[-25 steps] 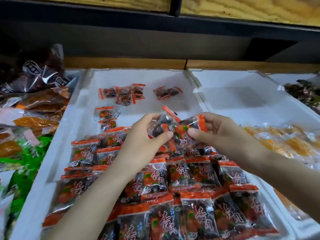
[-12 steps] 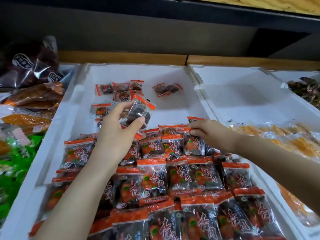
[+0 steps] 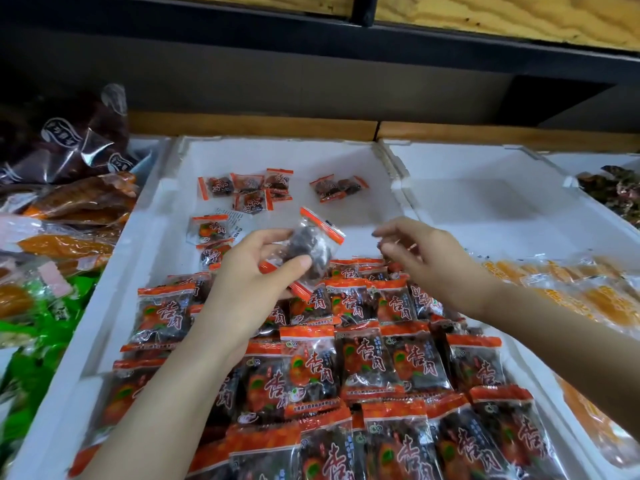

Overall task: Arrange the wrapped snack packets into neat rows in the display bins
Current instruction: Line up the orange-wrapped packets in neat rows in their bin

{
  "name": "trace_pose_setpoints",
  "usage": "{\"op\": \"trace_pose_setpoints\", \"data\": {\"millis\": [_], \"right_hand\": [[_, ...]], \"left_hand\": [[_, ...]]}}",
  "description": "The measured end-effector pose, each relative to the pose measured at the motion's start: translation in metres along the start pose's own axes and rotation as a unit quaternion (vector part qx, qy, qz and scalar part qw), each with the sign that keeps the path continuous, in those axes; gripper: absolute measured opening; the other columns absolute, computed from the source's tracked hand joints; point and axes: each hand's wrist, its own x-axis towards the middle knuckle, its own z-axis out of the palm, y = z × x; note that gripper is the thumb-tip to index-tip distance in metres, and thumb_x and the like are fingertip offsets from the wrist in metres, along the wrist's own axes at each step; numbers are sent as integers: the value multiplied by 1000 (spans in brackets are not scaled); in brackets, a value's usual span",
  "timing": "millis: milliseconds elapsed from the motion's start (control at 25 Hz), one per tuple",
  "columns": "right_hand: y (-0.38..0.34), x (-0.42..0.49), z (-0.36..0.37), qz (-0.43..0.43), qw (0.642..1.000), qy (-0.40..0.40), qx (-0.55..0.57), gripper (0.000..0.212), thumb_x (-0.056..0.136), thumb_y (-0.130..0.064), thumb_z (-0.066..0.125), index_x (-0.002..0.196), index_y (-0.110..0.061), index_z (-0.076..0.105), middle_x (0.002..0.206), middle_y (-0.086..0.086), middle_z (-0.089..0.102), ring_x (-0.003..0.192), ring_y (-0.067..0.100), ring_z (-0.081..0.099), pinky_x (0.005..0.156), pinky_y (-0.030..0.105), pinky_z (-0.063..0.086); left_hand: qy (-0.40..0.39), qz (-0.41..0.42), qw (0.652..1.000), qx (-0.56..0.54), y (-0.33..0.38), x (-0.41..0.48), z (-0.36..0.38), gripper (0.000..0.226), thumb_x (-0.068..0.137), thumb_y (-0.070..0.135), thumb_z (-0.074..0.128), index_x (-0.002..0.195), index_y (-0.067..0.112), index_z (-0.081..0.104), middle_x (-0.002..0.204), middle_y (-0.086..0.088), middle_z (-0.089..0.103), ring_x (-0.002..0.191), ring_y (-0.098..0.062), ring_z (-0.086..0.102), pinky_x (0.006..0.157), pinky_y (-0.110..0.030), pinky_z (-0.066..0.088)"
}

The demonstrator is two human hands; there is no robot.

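Left hand (image 3: pixel 256 275) pinching snack packet (image 3: pixel 313 249) over the bin (image 3: pixel 114 306), right hand (image 3: pixel 429 261) just beside, half-curled, hold unclear

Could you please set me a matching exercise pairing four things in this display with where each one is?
Things: 1 held packet; 2 neat rows; 3 loose packets; 4 yellow packets.
Places: A far end of the middle bin; B bin on the right; C in the left hand; D near part of the middle bin.
Pairs: 1-C, 2-D, 3-A, 4-B.
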Motion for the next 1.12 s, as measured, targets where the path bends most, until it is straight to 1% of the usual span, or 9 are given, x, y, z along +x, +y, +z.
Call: {"op": "trace_pose_setpoints", "data": {"millis": [160, 360, 520, 600, 680, 840, 960, 1040, 1120], "right_hand": [[-36, -11, -13, 1, 971, -68, 230, 27, 87, -25, 58, 113, -28, 55, 100, -11, 65, 83, 9, 67, 73, 19, 54], [-13, -10, -41, 20, 983, -47, 178, 11, 86, -16, 62, 97, -16, 64, 81, -2, 69, 72, 7, 65, 65, 18, 50], [39, -3, -54, 38, 996, -36, -77, 8, 92, -18, 55, 90, -12, 60, 78, 6, 63, 74, 22, 58, 67, 30, 39], [55, -3, -51, 35, 988, -82, -128, 7, 93, -19, 54, 94, -14, 59, 79, 1, 60, 73, 16, 55, 64, 21, 37], [61, -2, -47, 32, 981, -135, -138, 13, 94, -19, 52, 99, -9, 59, 79, -2, 57, 71, 8, 50, 62, 13, 35], [64, 9, -41, 21, 972, -212, -103, 17, 96, -15, 49, 104, -3, 57, 93, 6, 57, 85, 17, 51, 72, 25, 36], [65, 14, -40, 30, 958, -254, -130, 11, 97, -14, 47, 103, -9, 55, 90, -1, 55, 81, 11, 49, 74, 25, 33], [68, 13, -40, 22, 972, -186, -143, 12, 95, -16, 51, 104, -14, 59, 93, 0, 60, 84, 12, 50, 69, 21, 35], [64, 3, -43, -3, 998, -12, -68, 12, 91, -16, 57, 94, -28, 61, 87, -11, 63, 81, 8, 55, 69, 11, 40]], "left_hand": [[-63, 31, 997, 20, 11, -1, 19, 26, 82, 16, 71, 104, 28, 63, 104, 7, 69, 87, -9, 70, 75, -29, 59], [-99, 120, 974, 165, 19, 11, 55, 24, 86, 29, 67, 103, 34, 51, 99, 16, 60, 90, -1, 61, 83, -24, 50], [-237, 169, 875, 387, 6, 18, 75, 37, 94, 43, 52, 128, 31, 49, 128, 19, 48, 118, 2, 43, 105, -23, 35], [-302, 168, 816, 463, -2, 17, 79, 42, 95, 48, 46, 134, 31, 49, 140, 15, 42, 131, -1, 33, 114, -26, 24], [-330, 148, 791, 493, -8, 15, 81, 46, 97, 49, 43, 139, 32, 43, 148, 15, 33, 138, -2, 22, 113, -25, 18], [-325, 146, 796, 490, -13, 10, 80, 43, 97, 48, 42, 139, 37, 40, 150, 20, 24, 139, 1, 15, 112, -22, 16], [-313, 158, 799, 488, -16, 9, 79, 43, 96, 50, 43, 137, 37, 38, 148, 21, 26, 137, 3, 17, 111, -19, 17], [-294, 163, 807, 485, -17, 7, 79, 44, 95, 51, 43, 136, 35, 36, 143, 21, 31, 134, 3, 23, 109, -19, 21], [-250, 158, 838, 459, -16, 5, 82, 43, 96, 51, 39, 135, 33, 37, 133, 20, 35, 129, 3, 26, 106, -17, 21]]}}
